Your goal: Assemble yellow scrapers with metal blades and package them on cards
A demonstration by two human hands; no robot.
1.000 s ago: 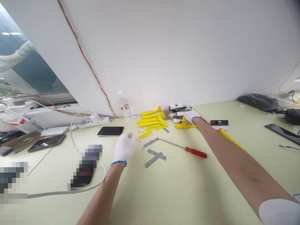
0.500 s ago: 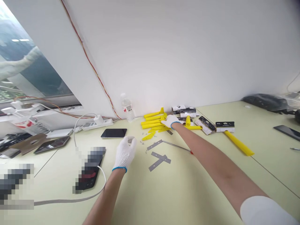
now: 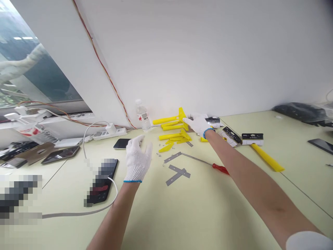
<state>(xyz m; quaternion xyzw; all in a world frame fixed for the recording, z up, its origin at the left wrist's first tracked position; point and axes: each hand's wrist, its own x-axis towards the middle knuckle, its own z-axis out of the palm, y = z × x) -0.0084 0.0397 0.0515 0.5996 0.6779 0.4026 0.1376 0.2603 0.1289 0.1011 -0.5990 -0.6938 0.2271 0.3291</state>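
Note:
My right hand (image 3: pixel 198 124), in a white knit glove, reaches far across the pale table and grips a yellow T-shaped plastic handle (image 3: pixel 169 120), lifted a little above the pile of yellow handles (image 3: pixel 175 137) by the wall. My left hand (image 3: pixel 137 158), also gloved, hovers above the table with fingers loosely spread and holds nothing. Small screws (image 3: pixel 159 155) lie just right of it. Grey metal blades (image 3: pixel 177 171) and a red-handled screwdriver (image 3: pixel 208 163) lie between my arms.
A water bottle (image 3: pixel 142 115) stands at the wall. A power strip (image 3: pixel 109 132), cables and several phones (image 3: pixel 121 143) lie to the left. Black-and-white packets (image 3: pixel 252 138) and a long yellow handle (image 3: pixel 266 158) lie right of my right arm. Dark items sit at the far right.
My right hand moved left from the packets to the yellow pile and picked up a T-shaped handle. My left hand opened from a pinch near the screws and rose slightly.

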